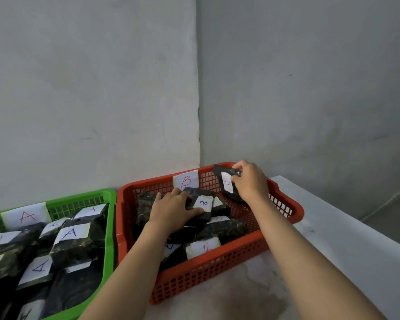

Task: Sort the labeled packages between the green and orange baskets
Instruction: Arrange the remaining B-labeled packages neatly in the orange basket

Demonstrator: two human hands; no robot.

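Note:
The orange basket [217, 271] carries a paper tag marked B [186, 180] on its far wall and holds several black packages with white B labels. My left hand [171, 210] grips a black package with a B label [202, 204] inside that basket. My right hand [251, 181] holds another black labeled package [225, 181] tilted up above the basket's far right corner. The green basket [109, 236] to the left has a tag marked A [26, 215] and holds several black packages labeled A [71, 233].
Both baskets stand side by side on a pale tabletop [333, 250] pushed into a corner of grey walls [194, 88]. The table's right edge [346, 218] runs diagonally, with floor beyond it.

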